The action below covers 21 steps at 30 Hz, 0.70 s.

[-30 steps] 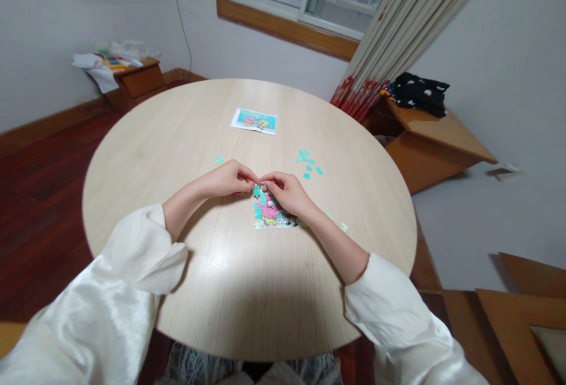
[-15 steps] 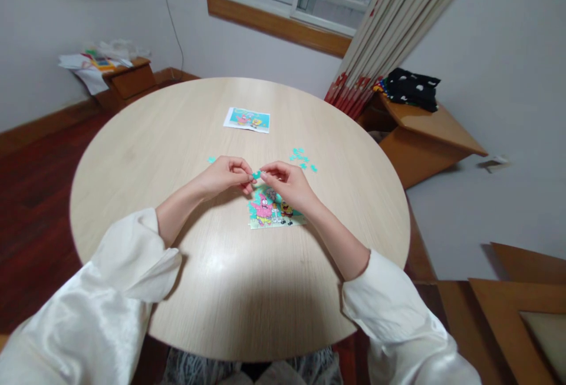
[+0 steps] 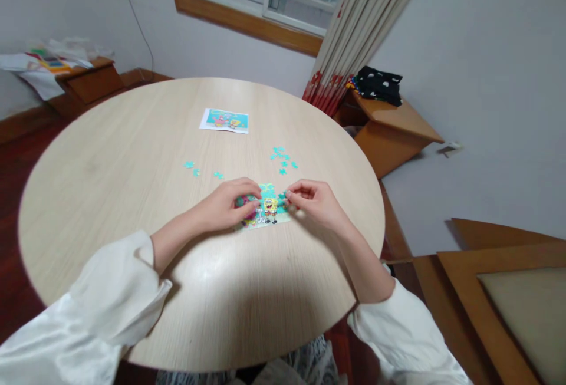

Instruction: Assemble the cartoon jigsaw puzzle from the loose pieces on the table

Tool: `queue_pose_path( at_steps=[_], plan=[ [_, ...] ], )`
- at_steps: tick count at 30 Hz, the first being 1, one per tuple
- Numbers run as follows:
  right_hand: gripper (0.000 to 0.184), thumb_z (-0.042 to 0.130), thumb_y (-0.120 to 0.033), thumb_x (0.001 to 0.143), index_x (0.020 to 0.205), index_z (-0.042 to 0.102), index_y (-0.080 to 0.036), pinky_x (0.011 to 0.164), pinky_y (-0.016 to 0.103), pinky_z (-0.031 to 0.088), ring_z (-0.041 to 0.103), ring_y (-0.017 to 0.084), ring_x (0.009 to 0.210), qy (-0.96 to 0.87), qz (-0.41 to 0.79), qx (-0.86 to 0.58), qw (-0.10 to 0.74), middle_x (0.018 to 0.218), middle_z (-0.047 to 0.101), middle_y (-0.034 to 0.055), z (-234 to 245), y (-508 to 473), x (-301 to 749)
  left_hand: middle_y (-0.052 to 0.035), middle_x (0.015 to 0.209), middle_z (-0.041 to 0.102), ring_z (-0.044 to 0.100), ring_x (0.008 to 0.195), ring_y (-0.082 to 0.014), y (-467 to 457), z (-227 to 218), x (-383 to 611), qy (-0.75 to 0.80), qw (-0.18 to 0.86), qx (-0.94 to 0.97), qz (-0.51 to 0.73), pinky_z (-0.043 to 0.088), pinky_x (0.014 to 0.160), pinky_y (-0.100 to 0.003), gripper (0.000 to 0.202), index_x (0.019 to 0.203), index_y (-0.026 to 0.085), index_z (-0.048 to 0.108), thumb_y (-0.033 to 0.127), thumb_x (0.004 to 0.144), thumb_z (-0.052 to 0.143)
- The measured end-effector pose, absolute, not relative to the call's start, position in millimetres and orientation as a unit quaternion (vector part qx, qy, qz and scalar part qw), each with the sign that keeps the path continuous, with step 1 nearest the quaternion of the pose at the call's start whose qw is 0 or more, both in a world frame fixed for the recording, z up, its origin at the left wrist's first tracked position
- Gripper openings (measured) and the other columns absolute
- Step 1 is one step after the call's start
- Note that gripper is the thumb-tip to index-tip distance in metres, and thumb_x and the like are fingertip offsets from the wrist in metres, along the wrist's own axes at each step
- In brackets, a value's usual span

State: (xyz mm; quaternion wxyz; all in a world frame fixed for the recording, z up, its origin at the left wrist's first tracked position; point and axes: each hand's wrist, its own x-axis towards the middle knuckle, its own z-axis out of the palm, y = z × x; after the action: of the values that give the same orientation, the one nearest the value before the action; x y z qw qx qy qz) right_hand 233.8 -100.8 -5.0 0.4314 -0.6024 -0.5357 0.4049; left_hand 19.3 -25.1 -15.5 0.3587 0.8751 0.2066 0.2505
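A small, partly built cartoon jigsaw (image 3: 267, 209) lies on the round wooden table (image 3: 132, 149) in front of me. My left hand (image 3: 227, 204) rests curled on its left part, covering the pink figure. At the jigsaw's right edge my right hand (image 3: 316, 201) is pinched on a small teal piece (image 3: 283, 196). Loose teal pieces (image 3: 283, 158) lie in a cluster just beyond the jigsaw, and a few more teal pieces (image 3: 194, 168) are scattered to the left. A printed reference picture (image 3: 224, 120) lies farther back on the table.
A window with a wooden frame (image 3: 239, 16) and a striped curtain (image 3: 354, 25) are behind the table. A tilted wooden box (image 3: 389, 122) with dark dotted cloth on it sits at the right. A low cabinet with papers (image 3: 57, 69) stands at the far left.
My hands, which met pinched together above the jigsaw's top edge, have parted. The left has come down onto the puzzle's left part and the right has moved to its right edge. The camera turned right.
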Motion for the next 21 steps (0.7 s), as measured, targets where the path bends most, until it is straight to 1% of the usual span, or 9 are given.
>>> queue_pose_path(
  at_steps=[1,3,5,7,9,14,21],
  plan=[
    [0.025,0.07,-0.039,0.07,0.074,0.064,-0.014,0.052,0.024,0.042,0.053,0.01,0.055,-0.521,0.414,-0.611,0.429,0.062,0.061,0.001,-10.6,-107.6,238.0,-0.0144,0.114,0.064,0.059,0.108,-0.0226,-30.6,-16.9,21.3,0.177,0.327,0.9,0.226,0.045,0.097,-0.042,0.026,0.099,0.015,0.066,0.03,0.088,0.049],
    [0.028,0.071,-0.04,0.068,0.075,0.065,-0.014,0.05,0.024,0.041,0.053,0.009,0.054,-0.492,0.425,-0.623,0.435,0.061,0.061,0.001,-20.4,-118.0,244.2,-0.017,0.133,0.055,0.048,0.126,-0.0274,-40.5,-19.3,24.6,0.14,0.269,0.937,0.176,0.036,0.106,-0.048,0.036,0.117,0.016,0.062,0.035,0.089,0.049],
    [0.031,0.074,-0.039,0.065,0.083,0.067,-0.014,0.051,0.023,0.041,0.054,0.009,0.054,-0.473,0.434,-0.625,0.444,0.062,0.061,0.0,-26.4,-123.9,247.3,-0.0169,0.144,0.045,0.037,0.135,-0.0297,-47.5,-21.1,27.1,0.121,0.226,0.958,0.126,0.026,0.111,-0.054,0.046,0.13,0.018,0.053,0.04,0.09,0.048],
    [0.033,0.075,-0.038,0.065,0.085,0.067,-0.014,0.051,0.024,0.041,0.055,0.01,0.055,-0.465,0.442,-0.625,0.445,0.062,0.061,-0.0002,-28.3,-126.1,248.1,-0.0166,0.148,0.04,0.032,0.139,-0.0305,-51.2,-22.2,28.7,0.117,0.201,0.968,0.088,0.02,0.113,-0.056,0.053,0.138,0.019,0.046,0.045,0.091,0.045],
    [0.031,0.075,-0.039,0.065,0.082,0.067,-0.014,0.051,0.024,0.041,0.057,0.011,0.056,-0.464,0.446,-0.628,0.437,0.061,0.062,0.0007,-28.0,-126.2,247.5,-0.0169,0.149,0.038,0.03,0.14,-0.0314,-52.5,-23.1,29.3,0.12,0.184,0.973,0.066,0.018,0.113,-0.058,0.056,0.141,0.019,0.042,0.048,0.092,0.042],
    [0.034,0.078,-0.042,0.063,0.078,0.067,-0.014,0.053,0.025,0.044,0.059,0.012,0.056,-0.457,0.441,-0.642,0.429,0.061,0.064,0.0015,-27.7,-126.2,244.5,-0.0179,0.151,0.034,0.028,0.14,-0.0332,-52.5,-27.5,28.4,0.126,0.159,0.979,0.029,0.017,0.112,-0.058,0.06,0.143,0.021,0.039,0.054,0.093,0.038],
    [0.037,0.08,-0.046,0.058,0.073,0.067,-0.015,0.055,0.027,0.047,0.059,0.011,0.054,-0.452,0.423,-0.651,0.439,0.058,0.064,0.0004,-28.7,-128.6,245.7,-0.0175,0.149,0.038,0.032,0.138,-0.0335,-52.5,-29.7,28.5,0.135,0.147,0.979,0.04,0.019,0.111,-0.056,0.055,0.138,0.022,0.047,0.052,0.092,0.041]
  ],
)
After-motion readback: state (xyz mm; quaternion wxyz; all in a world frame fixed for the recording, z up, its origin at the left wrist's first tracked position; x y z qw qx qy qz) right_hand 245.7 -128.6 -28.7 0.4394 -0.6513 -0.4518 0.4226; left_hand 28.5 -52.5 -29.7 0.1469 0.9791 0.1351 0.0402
